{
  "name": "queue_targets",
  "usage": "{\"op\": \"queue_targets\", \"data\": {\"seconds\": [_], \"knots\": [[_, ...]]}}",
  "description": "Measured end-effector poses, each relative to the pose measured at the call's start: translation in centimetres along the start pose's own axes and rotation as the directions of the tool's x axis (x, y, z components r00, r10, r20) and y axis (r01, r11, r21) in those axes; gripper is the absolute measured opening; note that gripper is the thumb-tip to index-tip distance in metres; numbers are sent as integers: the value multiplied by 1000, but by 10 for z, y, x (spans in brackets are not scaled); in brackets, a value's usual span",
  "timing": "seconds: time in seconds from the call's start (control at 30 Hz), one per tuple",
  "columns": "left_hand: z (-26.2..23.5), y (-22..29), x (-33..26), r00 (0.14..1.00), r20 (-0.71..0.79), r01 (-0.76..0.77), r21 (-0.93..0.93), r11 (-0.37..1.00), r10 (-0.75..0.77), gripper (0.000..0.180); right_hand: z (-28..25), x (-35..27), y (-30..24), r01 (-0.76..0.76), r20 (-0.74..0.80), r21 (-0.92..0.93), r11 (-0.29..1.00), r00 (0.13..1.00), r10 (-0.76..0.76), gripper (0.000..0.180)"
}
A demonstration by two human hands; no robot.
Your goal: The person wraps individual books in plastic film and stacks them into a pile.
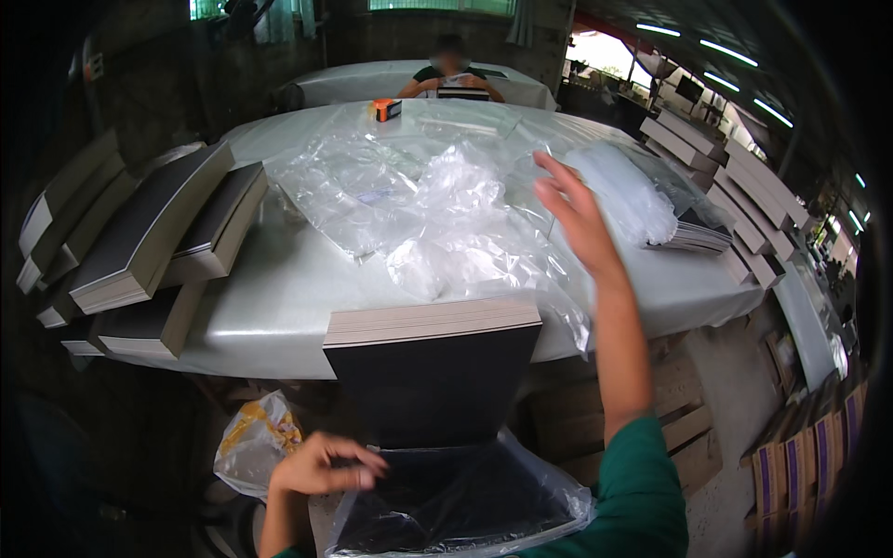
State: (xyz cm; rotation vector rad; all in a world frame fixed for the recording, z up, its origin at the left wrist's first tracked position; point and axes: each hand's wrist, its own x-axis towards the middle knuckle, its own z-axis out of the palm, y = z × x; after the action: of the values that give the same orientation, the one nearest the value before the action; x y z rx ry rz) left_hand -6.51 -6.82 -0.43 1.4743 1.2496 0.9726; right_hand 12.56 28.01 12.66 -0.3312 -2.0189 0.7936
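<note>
My right hand [572,209] is raised over the table with its fingers apart, beside a crumpled heap of clear plastic bags [456,214]. Nothing shows in it. Low at the front, my left hand [321,465] has thumb and fingers apart and seems empty. It is next to a black board-like piece inside a clear plastic bag [456,502], which lies across my lap. Between that and the table a stack of black-faced boards with pale edges [433,381] leans upright against the table's front edge. Whether my left fingertips touch the bagged piece I cannot tell.
Stacks of black-faced boards [153,232] stand at the table's left, others [758,195] at the right. A bundle of flat plastic bags [619,191] lies right of the heap. Farther back sits an orange-black tape roll [387,110]; a person [451,74] works beyond.
</note>
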Motion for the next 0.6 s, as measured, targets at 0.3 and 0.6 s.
{"op": "queue_targets", "data": {"seconds": [0.3, 0.6], "knots": [[26, -143, 71, 784, -619, -148, -266, 952, -51, 77, -7, -162, -131, -130, 483, 875, 467, 324, -814, 21], [52, -176, 63, 813, -517, 63, -381, 923, -269, 73, -5, -167, -148, 125, 182, 954, 273, 481, -857, 20]]}}
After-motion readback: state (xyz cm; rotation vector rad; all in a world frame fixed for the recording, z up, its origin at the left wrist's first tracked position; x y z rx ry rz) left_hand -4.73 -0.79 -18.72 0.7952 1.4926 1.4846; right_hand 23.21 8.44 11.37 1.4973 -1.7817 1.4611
